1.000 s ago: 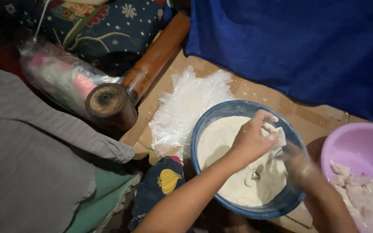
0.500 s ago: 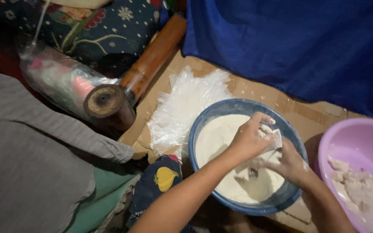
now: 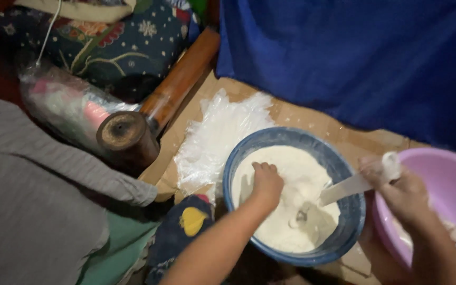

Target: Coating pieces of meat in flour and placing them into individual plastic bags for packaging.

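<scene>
Left hand (image 3: 266, 183): knuckles up, fingers curled under and pressed into the white flour, at about 9 o'clock from the bowl's middle; the forearm runs down to 7 o'clock, out of the frame's lower edge.
Left fingers: clenched loosely in the flour; whether anything is pinched between them cannot be told.
Right hand (image 3: 405, 191): at the bowl's 3 o'clock rim, over the gap between the two bowls, blurred.
Right fingers: wrapped round the upper end of a pale flat utensil.
Utensil (image 3: 352, 184): whitish, handle-like, slanting from the right hand down toward 8 o'clock, its lower end in the flour near the bowl's middle.
Blue bowl (image 3: 291, 138): round, dark blue rim, on the cardboard, lower centre of the view.
Flour (image 3: 291, 163): white, filling most of the blue bowl, with a hollow around the utensil's tip.
Pink bowl (image 3: 449, 174): at 3 o'clock from the blue bowl, just beside it, holding pale pieces, partly cut off by the frame.
Clear plastic sheet (image 3: 222, 132): crumpled, at 10 o'clock from the blue bowl, touching its rim.
Cardboard (image 3: 312, 119): brown, under both bowls and the plastic.
Wooden post (image 3: 127, 138): dark, round-ended, at 9 o'clock, well apart from the bowl.
Blue cloth (image 3: 354, 58): hanging at 12 o'clock.
</scene>
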